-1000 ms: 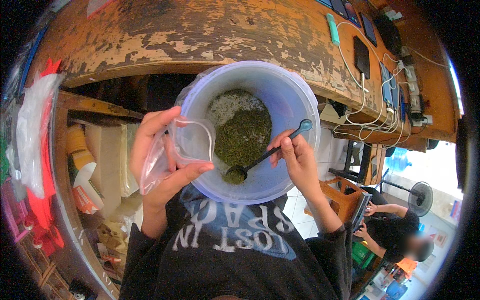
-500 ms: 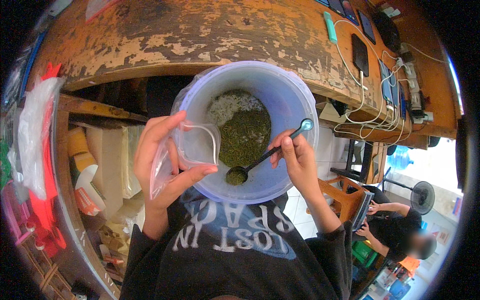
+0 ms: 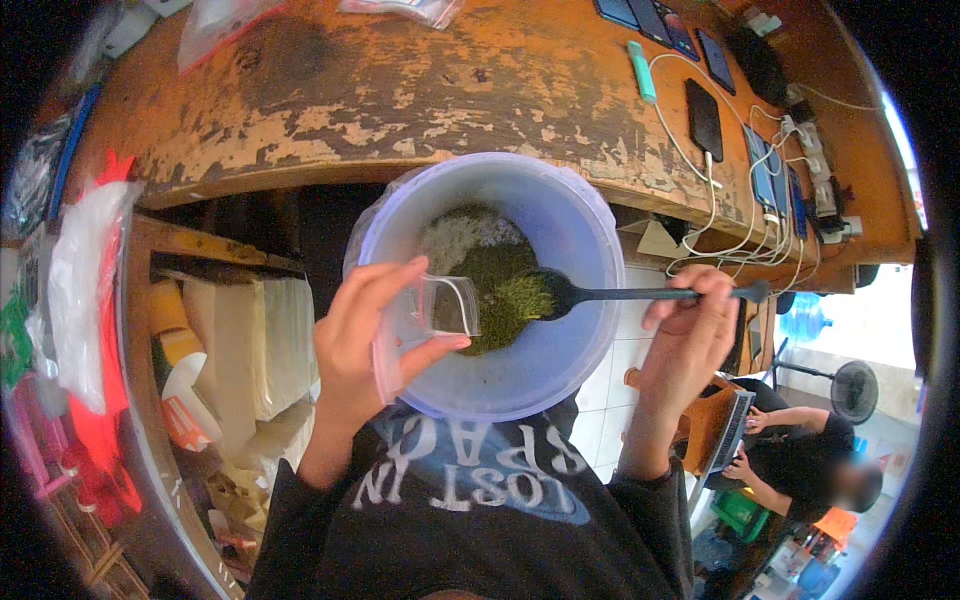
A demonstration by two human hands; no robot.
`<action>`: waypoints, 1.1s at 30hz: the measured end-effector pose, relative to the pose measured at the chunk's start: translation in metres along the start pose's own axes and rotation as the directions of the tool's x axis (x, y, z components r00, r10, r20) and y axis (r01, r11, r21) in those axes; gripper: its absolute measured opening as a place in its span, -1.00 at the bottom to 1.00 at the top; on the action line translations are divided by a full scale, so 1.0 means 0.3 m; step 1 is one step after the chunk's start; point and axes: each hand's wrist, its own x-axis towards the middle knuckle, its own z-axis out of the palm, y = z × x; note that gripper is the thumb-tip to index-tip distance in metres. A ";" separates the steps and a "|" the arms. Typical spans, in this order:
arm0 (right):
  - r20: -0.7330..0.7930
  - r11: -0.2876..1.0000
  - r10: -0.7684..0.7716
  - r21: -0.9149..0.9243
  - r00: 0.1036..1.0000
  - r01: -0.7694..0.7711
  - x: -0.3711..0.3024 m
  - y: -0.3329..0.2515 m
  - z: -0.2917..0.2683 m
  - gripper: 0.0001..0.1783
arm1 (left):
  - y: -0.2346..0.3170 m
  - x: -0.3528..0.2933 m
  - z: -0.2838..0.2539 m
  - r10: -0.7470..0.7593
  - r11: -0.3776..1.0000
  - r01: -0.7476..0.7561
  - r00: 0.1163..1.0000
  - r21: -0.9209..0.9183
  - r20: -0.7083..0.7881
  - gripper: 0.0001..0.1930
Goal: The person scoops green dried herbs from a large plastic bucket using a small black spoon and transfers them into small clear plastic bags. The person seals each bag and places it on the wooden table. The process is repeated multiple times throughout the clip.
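I see pale, inverted lettering (image 3: 470, 480) across the shirt (image 3: 430, 550). The left hand (image 3: 355, 335) clasps a clear bag (image 3: 410, 322) over the bucket (image 3: 592, 260), fingers spread about its open mouth; the right hand (image 3: 695, 325) has fingers clamped on a black spoon (image 3: 620, 295), green flakes (image 3: 535, 298) heaped beside the bag.

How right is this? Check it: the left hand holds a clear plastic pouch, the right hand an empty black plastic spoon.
Not empty: the head view shows the right hand holding the black plastic spoon bearing green flakes. The left hand holds the clear plastic pouch.
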 end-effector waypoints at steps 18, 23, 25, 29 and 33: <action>0.325 0.954 -0.021 0.290 0.946 -0.078 -0.058 -0.011 0.026 -0.74 | -0.007 0.035 0.040 -0.280 0.889 0.361 0.916 -0.281 0.289 -0.65; -0.119 0.930 -0.060 0.355 0.991 0.099 -0.036 -0.035 0.009 -0.71 | -0.021 0.023 0.070 -0.361 0.833 0.434 0.896 -0.343 0.257 -0.85; -0.077 0.960 -0.101 0.255 0.992 0.118 -0.029 -0.024 0.007 -0.75 | -0.013 0.026 0.072 -0.355 0.828 0.412 0.910 -0.380 0.215 -0.86; 0.380 0.955 0.173 -0.292 0.909 -0.059 -0.047 0.046 0.029 -0.76 | 0.009 0.037 0.053 -0.489 0.683 0.609 0.792 -0.405 0.366 -0.82; 0.514 0.978 0.120 -0.206 0.850 -0.013 -0.080 0.084 0.095 -0.64 | 0.020 0.034 0.059 -0.452 0.696 0.611 0.781 -0.378 0.430 -0.80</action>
